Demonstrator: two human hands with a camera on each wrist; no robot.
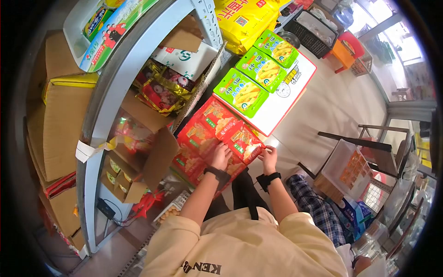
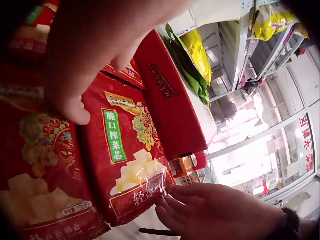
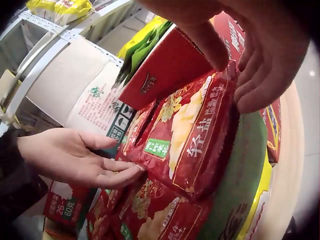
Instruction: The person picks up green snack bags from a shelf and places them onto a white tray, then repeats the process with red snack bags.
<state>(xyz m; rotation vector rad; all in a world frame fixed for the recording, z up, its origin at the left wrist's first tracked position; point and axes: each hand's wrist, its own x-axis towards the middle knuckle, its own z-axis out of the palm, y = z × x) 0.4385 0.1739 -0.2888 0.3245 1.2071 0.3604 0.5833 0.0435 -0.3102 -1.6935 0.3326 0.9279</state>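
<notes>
A red packet with a green label lies uppermost at the near right of several similar red packets. My left hand rests its fingertips at this packet's left edge, fingers loosely extended; the right wrist view shows that hand palm partly up. At the opposite end, my right hand pinches the packet's edge between thumb and fingers. The right wrist view shows the packet slightly tilted against a red box side. Part of the left fingers is hidden in the left wrist view.
Green packets lie on a white-topped box beyond the red ones. Open cartons and a curved shelf frame stand at left. A yellow bag is at the back. On the right are a chair and a person's checked trouser leg.
</notes>
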